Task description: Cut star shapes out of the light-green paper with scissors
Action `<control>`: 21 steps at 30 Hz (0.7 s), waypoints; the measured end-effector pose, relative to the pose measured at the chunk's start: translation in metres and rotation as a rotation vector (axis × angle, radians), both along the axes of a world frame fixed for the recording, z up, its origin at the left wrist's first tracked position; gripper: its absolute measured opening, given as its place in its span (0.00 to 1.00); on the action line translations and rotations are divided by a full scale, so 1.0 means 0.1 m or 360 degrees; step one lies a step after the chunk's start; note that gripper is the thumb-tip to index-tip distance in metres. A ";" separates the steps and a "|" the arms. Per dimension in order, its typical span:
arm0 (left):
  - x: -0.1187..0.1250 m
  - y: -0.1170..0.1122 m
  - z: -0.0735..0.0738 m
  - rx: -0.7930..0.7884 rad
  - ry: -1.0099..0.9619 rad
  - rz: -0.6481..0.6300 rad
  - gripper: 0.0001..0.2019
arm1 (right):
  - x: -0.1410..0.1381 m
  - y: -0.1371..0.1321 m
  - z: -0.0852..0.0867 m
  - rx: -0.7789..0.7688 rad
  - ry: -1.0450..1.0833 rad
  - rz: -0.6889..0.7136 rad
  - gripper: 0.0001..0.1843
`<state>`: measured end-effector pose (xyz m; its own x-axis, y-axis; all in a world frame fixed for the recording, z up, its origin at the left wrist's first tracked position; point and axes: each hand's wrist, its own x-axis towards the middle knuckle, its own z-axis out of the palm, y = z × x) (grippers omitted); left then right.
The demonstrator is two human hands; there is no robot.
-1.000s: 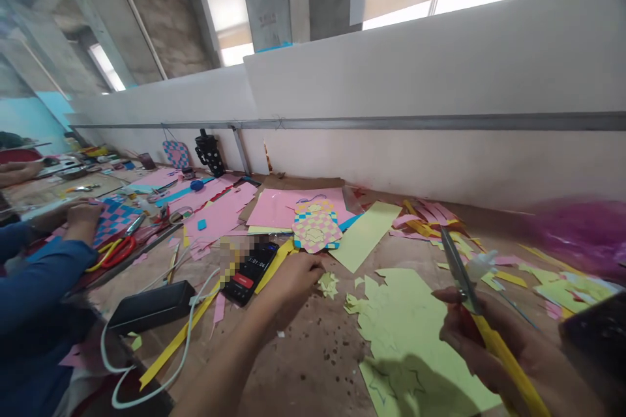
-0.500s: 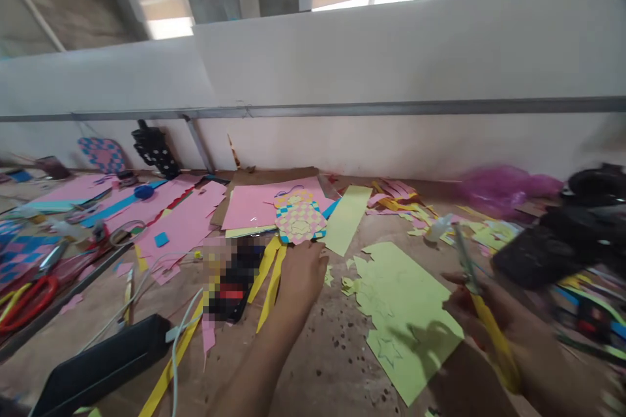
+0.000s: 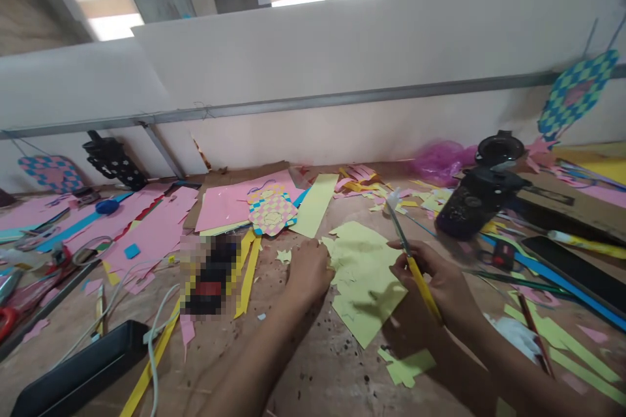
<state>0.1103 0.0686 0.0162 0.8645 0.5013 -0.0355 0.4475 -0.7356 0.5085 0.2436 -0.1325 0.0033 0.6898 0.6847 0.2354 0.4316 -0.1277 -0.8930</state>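
The right hand [image 3: 433, 277] was clamped on yellow-handled scissors [image 3: 413, 267]. The left hand's [image 3: 309, 270] grip was unclear at the edge of a light, floppy pale green paper sheet [image 3: 364, 280] on the table [image 3: 313, 365], best taken by that edge.

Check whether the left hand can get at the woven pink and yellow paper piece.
Probably yes: the left hand sits just short of the woven paper piece, with flat yellow paper strips nearby and nothing upright between.
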 end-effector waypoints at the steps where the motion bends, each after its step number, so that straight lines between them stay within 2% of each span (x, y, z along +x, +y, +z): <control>1: 0.02 0.00 0.01 -0.0054 -0.0035 0.0016 0.08 | 0.01 -0.01 -0.01 0.0013 0.0019 0.0017 0.19; 6: 0.08 -0.02 0.02 -0.0481 -0.0331 0.0198 0.04 | 0.06 -0.06 -0.01 0.0111 0.0199 0.0057 0.20; 9: 0.08 -0.02 0.08 -0.0734 -0.0559 0.0313 0.08 | 0.09 -0.06 0.01 0.0173 0.0356 0.0044 0.21; 15: 0.06 -0.09 0.16 -0.1679 -0.1287 0.0629 0.20 | 0.05 0.04 0.01 0.0257 0.0642 -0.0007 0.25; 18: 0.07 -0.18 0.12 -0.1820 -0.1378 0.0707 0.21 | -0.01 0.10 -0.02 0.0327 0.0715 -0.0049 0.29; 21: 0.06 -0.26 0.08 -0.1859 -0.1382 0.0785 0.22 | -0.05 0.13 -0.04 0.0394 0.0751 -0.0115 0.30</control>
